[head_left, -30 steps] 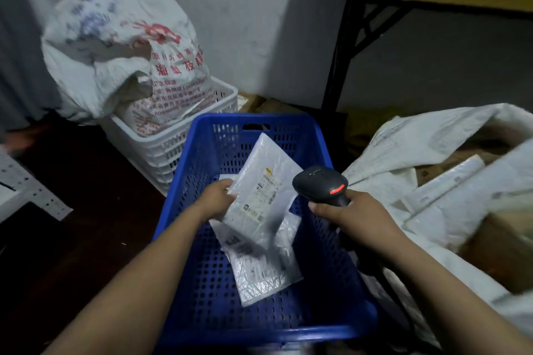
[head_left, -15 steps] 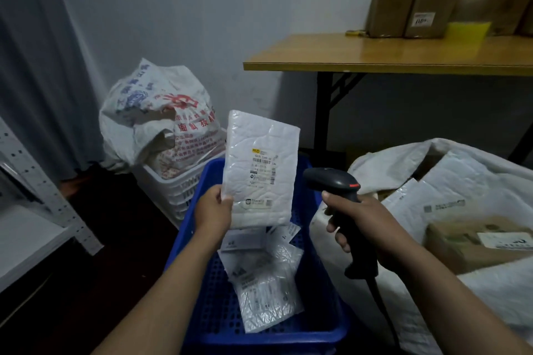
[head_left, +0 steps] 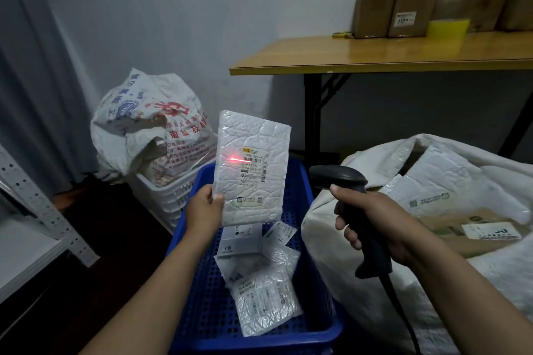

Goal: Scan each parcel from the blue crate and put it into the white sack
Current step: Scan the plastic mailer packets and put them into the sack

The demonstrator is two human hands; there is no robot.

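Head view: the left hand (head_left: 203,210) pinches the white padded flat parcel (head_left: 252,170) upright above the blue plastic crate (head_left: 207,320), with its label turned toward the black handheld scanner (head_left: 340,179) gripped in the right hand (head_left: 375,225), so the beam can read it. Earlier, no red line lit the label. The white woven sack (head_left: 326,239) lies just beside the right hand.

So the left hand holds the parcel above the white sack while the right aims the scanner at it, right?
No. The head view shows the left hand holding the parcel above the blue crate, not the sack; the right hand does aim the scanner at it.
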